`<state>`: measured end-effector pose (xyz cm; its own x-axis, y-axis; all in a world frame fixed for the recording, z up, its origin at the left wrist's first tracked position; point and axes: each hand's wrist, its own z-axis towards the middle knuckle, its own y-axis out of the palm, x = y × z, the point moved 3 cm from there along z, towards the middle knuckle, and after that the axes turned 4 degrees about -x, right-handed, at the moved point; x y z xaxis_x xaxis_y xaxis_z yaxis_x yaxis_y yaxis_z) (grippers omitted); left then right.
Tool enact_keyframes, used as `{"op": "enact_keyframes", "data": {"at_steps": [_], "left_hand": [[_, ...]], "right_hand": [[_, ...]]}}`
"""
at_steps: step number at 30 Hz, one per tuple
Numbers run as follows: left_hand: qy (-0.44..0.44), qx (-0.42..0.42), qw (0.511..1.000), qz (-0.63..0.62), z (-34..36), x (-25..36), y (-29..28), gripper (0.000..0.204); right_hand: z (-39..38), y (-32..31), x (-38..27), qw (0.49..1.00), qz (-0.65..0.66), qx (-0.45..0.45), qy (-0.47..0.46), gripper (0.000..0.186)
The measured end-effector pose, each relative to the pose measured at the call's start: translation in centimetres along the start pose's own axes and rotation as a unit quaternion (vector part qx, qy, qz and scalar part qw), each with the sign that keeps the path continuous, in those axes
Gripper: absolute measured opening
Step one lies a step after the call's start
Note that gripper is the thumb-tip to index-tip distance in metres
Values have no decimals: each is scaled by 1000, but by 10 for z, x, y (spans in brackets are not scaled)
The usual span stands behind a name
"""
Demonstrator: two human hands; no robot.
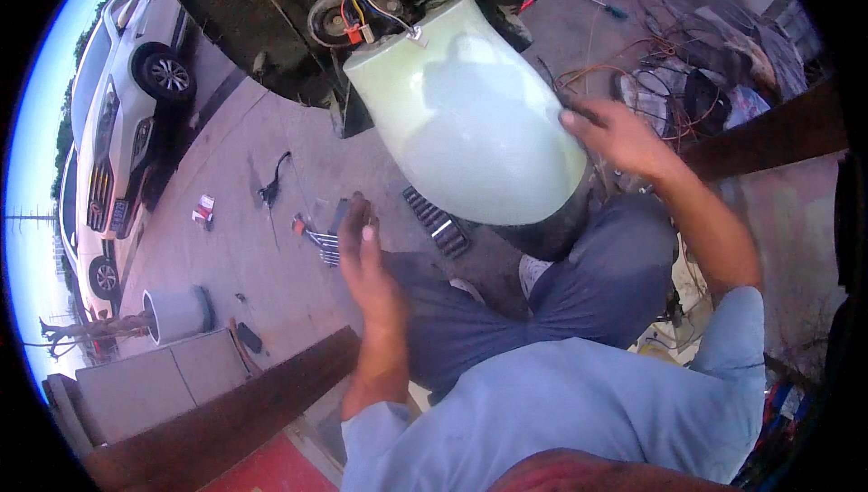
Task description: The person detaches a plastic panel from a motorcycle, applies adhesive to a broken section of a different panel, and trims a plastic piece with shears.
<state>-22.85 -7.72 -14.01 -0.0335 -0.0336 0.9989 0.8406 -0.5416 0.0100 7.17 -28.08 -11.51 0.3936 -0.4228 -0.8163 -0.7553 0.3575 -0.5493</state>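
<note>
A glossy, pale green-white curved body panel [493,121] slants from a dark vehicle part down toward my knees. My right hand [619,135] is at its right edge, thumb against the face and fingers along the rim. My left hand [369,261] is raised over my left knee, apart from the panel, with darkened fingers pointing up. I see nothing clearly held in it. Behind the panel's upper edge, coloured wires with an orange connector [354,33] hang from the dark vehicle part [271,17]. A black socket tray [436,221] lies on the ground below the panel.
Several wrenches [325,246] lie beside my left hand. A black lever-like part [271,186] and a red-white packet [204,210] are farther left. Tangled wires [669,67] and a screwdriver [615,12] lie at the right. White cars [117,103] stand left, near a white pot [176,314].
</note>
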Motion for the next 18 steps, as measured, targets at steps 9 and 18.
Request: {"op": "enact_keyframes", "data": {"at_steps": [9, 18], "left_hand": [[-11, 81, 995, -58, 17, 20, -12, 45], [-121, 108, 987, -5, 28, 5, -2, 51]], "right_hand": [[-31, -7, -44, 975, 202, -84, -44, 42], [2, -14, 22, 975, 221, -2, -7, 37]]}}
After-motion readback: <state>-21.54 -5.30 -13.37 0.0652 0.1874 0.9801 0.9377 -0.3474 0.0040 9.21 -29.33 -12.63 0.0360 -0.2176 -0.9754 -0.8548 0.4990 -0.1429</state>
